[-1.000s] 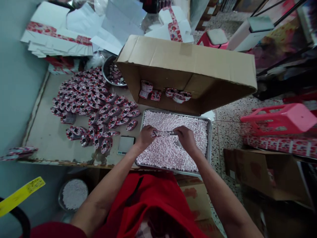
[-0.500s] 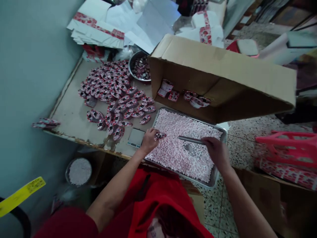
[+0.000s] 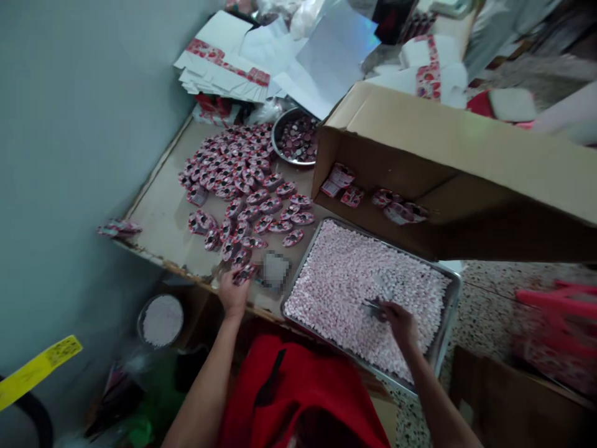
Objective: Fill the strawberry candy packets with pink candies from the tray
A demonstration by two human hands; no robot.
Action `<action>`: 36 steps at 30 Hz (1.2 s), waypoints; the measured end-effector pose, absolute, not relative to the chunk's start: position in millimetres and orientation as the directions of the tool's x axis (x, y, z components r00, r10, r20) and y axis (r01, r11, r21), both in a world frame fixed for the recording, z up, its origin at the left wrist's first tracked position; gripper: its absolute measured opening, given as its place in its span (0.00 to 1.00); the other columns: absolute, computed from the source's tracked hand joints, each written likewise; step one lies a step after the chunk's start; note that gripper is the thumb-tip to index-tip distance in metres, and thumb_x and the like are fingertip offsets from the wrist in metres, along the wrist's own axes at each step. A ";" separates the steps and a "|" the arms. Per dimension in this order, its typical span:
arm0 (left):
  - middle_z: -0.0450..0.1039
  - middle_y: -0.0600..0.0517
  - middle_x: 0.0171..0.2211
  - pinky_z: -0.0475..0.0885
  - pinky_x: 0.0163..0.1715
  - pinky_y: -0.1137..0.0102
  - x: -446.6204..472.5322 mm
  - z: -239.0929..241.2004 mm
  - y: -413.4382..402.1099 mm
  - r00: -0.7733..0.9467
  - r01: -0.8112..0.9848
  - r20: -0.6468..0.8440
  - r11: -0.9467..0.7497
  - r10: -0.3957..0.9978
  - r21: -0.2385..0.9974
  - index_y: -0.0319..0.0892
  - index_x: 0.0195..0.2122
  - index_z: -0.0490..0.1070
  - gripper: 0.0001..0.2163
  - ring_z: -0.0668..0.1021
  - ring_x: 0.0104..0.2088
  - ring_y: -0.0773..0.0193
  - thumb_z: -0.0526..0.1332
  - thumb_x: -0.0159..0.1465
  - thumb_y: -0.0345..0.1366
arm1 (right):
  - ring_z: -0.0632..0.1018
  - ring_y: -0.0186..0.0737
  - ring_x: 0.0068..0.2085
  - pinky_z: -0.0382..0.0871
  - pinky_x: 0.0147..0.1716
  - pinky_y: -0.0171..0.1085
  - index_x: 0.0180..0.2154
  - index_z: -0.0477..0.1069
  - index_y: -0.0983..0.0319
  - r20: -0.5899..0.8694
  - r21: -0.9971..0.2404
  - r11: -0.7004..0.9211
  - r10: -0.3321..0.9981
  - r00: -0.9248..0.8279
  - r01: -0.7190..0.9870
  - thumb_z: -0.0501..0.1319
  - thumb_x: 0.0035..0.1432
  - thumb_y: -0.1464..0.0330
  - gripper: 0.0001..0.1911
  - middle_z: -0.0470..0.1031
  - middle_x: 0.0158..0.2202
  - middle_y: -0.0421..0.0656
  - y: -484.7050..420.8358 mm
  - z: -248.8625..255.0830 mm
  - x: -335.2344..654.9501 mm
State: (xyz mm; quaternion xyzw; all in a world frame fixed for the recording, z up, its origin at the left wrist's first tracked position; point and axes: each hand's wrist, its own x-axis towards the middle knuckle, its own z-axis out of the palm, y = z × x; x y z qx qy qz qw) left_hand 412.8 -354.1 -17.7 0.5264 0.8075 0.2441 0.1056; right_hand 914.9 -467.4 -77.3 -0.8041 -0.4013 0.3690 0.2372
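My left hand [image 3: 233, 289] is at the near edge of the table, closed on a small red-and-pink printed packet [image 3: 244, 274] beside the pile of like packets [image 3: 242, 186]. My right hand [image 3: 396, 318] rests in the metal tray [image 3: 448, 323] of small pale pink pellets [image 3: 354, 280], closed on a metal scoop [image 3: 379, 297] that lies among them. A small flat square object [image 3: 275, 272] lies between the two hands on the table.
An open cardboard box [image 3: 457, 168] on its side holds a few packets behind the tray. A metal bowl [image 3: 295, 134] of packets and stacked flat cartons [image 3: 224, 62] lie farther back. A round container of white pellets [image 3: 161, 318] sits below the table. Pink plastic stools [image 3: 559, 311] stand at right.
My left hand has moved left from the tray to the table edge with the packet. My right hand has drawn back and lowered the scoop into the pellets. The view has swung left.
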 end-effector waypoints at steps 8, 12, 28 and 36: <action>0.72 0.43 0.42 0.70 0.54 0.53 398.9 -54.3 -283.2 -0.512 0.802 0.110 0.428 0.852 0.417 0.44 0.37 0.69 0.14 0.74 0.51 0.44 0.67 0.55 0.44 | 0.82 0.49 0.39 0.76 0.43 0.43 0.33 0.80 0.59 -0.313 -0.779 -0.485 0.850 0.423 0.397 0.56 0.57 0.51 0.21 0.84 0.37 0.49 -400.6 -95.5 816.2; 0.71 0.40 0.45 0.70 0.54 0.50 440.7 -17.5 -271.4 -0.432 0.878 0.220 0.352 0.874 0.325 0.41 0.45 0.68 0.19 0.73 0.53 0.41 0.67 0.58 0.47 | 0.83 0.48 0.37 0.76 0.40 0.42 0.33 0.80 0.58 -0.354 -0.816 -0.480 0.855 0.378 0.321 0.58 0.57 0.52 0.19 0.84 0.34 0.47 -408.7 -84.3 843.5; 0.70 0.40 0.58 0.64 0.64 0.57 692.4 17.6 5.2 0.764 0.623 0.027 -0.747 0.645 0.230 0.37 0.51 0.73 0.13 0.68 0.61 0.52 0.58 0.67 0.22 | 0.73 0.40 0.32 0.66 0.34 0.37 0.34 0.81 0.61 -0.470 -0.864 -0.481 0.666 0.579 -0.149 0.68 0.53 0.55 0.16 0.78 0.30 0.43 -429.5 12.4 865.2; 0.79 0.46 0.48 0.74 0.51 0.62 662.3 42.4 -154.2 0.724 0.609 -0.009 -0.634 0.689 0.476 0.45 0.54 0.72 0.20 0.80 0.49 0.52 0.70 0.61 0.33 | 0.71 0.36 0.31 0.63 0.32 0.35 0.36 0.80 0.61 -0.423 -0.895 -0.427 0.720 0.550 -0.131 0.68 0.53 0.56 0.15 0.77 0.29 0.41 -392.2 67.6 894.6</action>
